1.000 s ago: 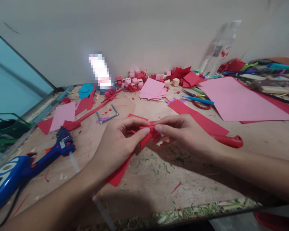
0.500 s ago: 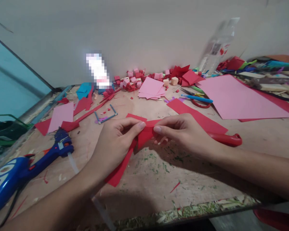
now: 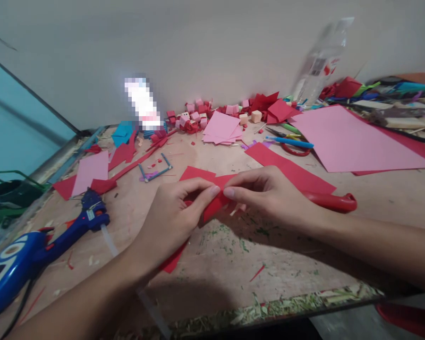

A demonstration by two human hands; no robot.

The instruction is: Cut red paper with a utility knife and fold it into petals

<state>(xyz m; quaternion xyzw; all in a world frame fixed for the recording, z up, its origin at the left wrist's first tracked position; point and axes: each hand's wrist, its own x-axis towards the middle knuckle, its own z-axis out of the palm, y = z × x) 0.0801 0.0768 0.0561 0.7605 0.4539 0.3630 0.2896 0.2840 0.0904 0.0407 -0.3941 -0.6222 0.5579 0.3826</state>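
Between my hands is a small piece of red paper, raised just above the wooden table. My left hand pinches it between thumb and fingers. Close beside, my right hand pinches the same piece, the two thumb tips nearly touching. Part of the paper is hidden behind my fingers. Under my left hand lies a longer red paper strip, partly covered. Past my right hand rest another red strip and a red handle, whose other end is hidden.
A blue glue gun with a cord lies at the left. Pink paper squares, small folded cubes, scissors and a large pink sheet lie farther back. A plastic bottle leans against the wall; shavings line the front edge.
My thumbs have drawn closer together along the red paper. My left hand has shifted slightly right and down, and the paper's flap shows at a different angle.
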